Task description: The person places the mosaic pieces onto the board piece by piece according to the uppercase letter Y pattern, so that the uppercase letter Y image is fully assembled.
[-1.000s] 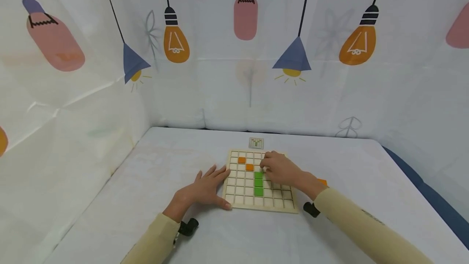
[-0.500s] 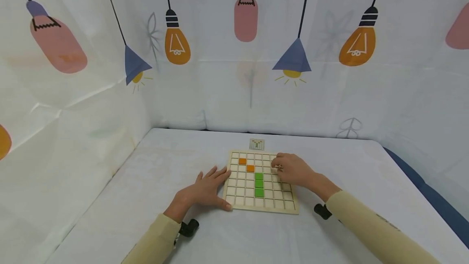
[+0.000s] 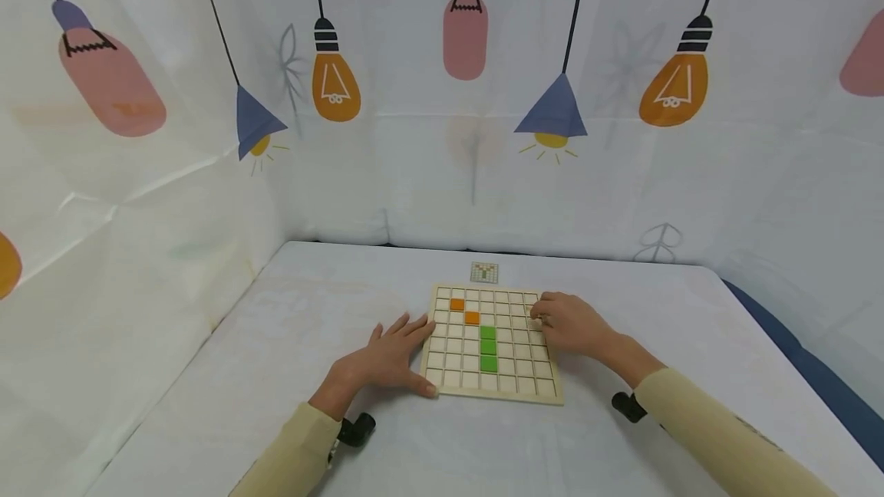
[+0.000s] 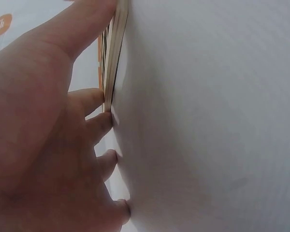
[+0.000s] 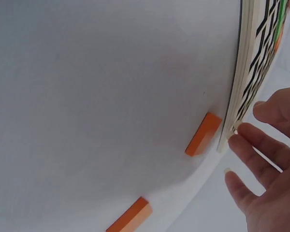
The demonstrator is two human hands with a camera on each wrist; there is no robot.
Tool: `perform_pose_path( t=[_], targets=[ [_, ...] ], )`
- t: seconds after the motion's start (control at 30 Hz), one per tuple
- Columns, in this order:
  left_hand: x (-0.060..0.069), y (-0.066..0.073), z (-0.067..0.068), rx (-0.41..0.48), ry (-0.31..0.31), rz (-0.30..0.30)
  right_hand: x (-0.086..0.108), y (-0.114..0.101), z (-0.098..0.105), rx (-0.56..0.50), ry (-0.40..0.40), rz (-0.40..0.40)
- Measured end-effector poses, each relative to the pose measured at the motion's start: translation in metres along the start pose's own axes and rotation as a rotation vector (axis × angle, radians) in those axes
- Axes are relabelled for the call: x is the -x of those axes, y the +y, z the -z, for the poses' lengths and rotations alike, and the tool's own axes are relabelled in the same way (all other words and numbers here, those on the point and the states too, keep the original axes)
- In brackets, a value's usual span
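Grid board: the right hand, fingers parted and empty, has moved to its right edge, seemingly between tile placements; left hand, fingers spread, touches its left edge.

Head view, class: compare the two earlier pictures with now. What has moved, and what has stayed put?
The right hand moved rightward over the grid board, from beside the green tiles to its right edge; no piece shows in its grasp now. The left hand stayed at the board's left edge, and the green and orange tiles kept their squares.
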State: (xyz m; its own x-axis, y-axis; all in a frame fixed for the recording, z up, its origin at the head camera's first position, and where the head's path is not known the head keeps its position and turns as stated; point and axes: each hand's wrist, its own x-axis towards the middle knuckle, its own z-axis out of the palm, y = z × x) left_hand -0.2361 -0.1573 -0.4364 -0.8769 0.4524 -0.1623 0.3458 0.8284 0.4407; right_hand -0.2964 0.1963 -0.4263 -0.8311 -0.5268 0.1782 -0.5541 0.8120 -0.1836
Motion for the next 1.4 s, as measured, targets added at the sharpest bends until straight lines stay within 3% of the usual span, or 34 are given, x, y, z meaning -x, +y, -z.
perform_pose_path(
  t=[0.27, 0.4, 1.0, 1.27, 1.4],
  targets=[
    [-0.001, 0.001, 0.001, -0.006, -0.003, -0.002, 0.012, 0.012, 0.009, -0.041, -0.051, -0.092],
    [-0.001, 0.001, 0.000, -0.012, -0.004, 0.004, 0.017, 0.015, 0.013, -0.025, -0.052, -0.098],
    [0.000, 0.002, 0.000, -0.021, -0.006, 0.002, 0.040, 0.028, 0.014, -0.088, -0.087, -0.018],
    [0.001, 0.003, 0.001, -0.014, -0.005, 0.001, 0.046, 0.031, 0.011, -0.109, -0.066, 0.084],
    [0.002, 0.003, 0.000, -0.013, 0.001, 0.003, 0.046, 0.029, 0.011, -0.117, -0.067, 0.068]
  ],
)
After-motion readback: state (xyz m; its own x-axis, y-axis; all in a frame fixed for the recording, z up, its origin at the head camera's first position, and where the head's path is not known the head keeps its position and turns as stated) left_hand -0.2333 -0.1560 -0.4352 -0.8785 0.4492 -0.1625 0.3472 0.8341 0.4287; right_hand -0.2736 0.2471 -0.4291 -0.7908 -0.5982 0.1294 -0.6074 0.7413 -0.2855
